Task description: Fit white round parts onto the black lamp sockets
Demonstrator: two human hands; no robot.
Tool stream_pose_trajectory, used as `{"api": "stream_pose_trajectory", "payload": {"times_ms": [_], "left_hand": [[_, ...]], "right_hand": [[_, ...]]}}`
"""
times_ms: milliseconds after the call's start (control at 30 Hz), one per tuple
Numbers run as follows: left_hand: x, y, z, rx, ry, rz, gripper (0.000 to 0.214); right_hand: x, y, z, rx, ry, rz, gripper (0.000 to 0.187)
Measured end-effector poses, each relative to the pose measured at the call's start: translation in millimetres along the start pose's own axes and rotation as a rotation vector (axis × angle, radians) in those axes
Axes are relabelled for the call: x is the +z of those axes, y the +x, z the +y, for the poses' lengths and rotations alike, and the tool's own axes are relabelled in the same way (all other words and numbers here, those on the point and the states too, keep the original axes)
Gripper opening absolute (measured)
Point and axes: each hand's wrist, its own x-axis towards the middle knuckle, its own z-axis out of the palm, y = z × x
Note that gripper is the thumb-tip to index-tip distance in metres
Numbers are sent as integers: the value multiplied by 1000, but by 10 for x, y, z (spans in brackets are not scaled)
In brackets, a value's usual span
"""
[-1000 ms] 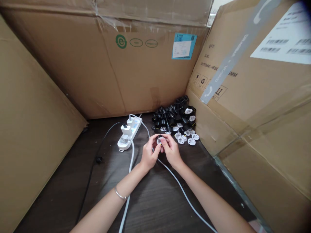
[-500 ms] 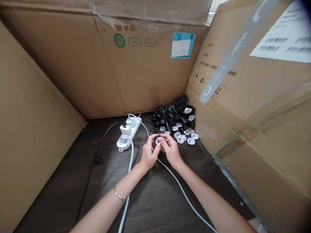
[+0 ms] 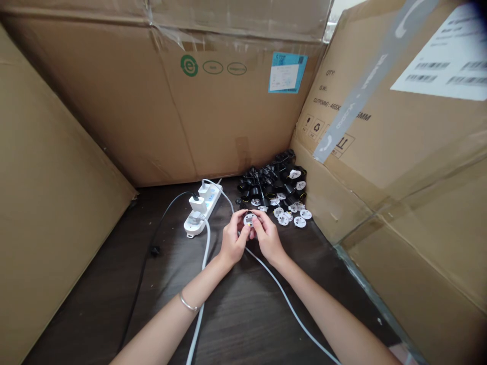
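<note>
1. Cardboard boxes stand on three sides. If the hands are the centre of a clock, the back box point(image 3: 171, 121) is at about 11 to 12 o'clock, the right box point(image 3: 380, 167) at 2 to 3, and the left box point(image 3: 49, 192) at 9 to 10.
2. Between these boxes lies the dark worktop point(image 3: 243, 329), which has a wood-grain look.
3. On it, near 1 o'clock, is a pile of black parts point(image 3: 272, 175), where single shapes are difficult to separate.
4. Both hands meet in the middle. The left hand point(image 3: 233, 242) and the right hand point(image 3: 271, 240) are curled, with only a narrow space between thumb and fingers, and together they hold one small piece.
5. At 10 o'clock is the white power strip point(image 3: 212, 204) with plugs in it. From it, the black cable point(image 3: 137, 290) runs toward 8 o'clock and the thick white cable point(image 3: 197, 330) toward 7.
6. Toward 5 o'clock goes the thin white cable point(image 3: 296, 316).
7. On the left wrist sits the silver bracelet point(image 3: 187, 306).
8. Several loose white discs point(image 3: 300, 222) lie between 2 and 3 o'clock, beside the pile.
9. Held at the clock's centre is the white disc point(image 3: 249, 219), its face toward the camera; something black shows at its upper edge.
</note>
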Motion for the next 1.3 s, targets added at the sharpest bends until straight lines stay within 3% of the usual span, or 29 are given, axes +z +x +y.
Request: {"api": "stream_pose_trajectory", "payload": {"times_ms": [167, 400, 633, 1100, 1300], "left_hand": [[3, 0, 22, -28, 6, 17, 30], [-6, 13, 28, -34, -47, 3, 28], [-8, 18, 31, -75, -75, 20, 32], [-25, 36, 22, -62, 115, 59, 28], [-16, 4, 49, -88, -32, 11, 28]], "right_hand": [[-14, 10, 41, -13, -59, 13, 25], [10, 10, 57, -7, 35, -13, 27], [-1, -12, 47, -50, -44, -44, 24], [-4, -13, 50, -161, -259, -13, 24], [-32, -20, -5, -228, -356, 28, 22]]}}
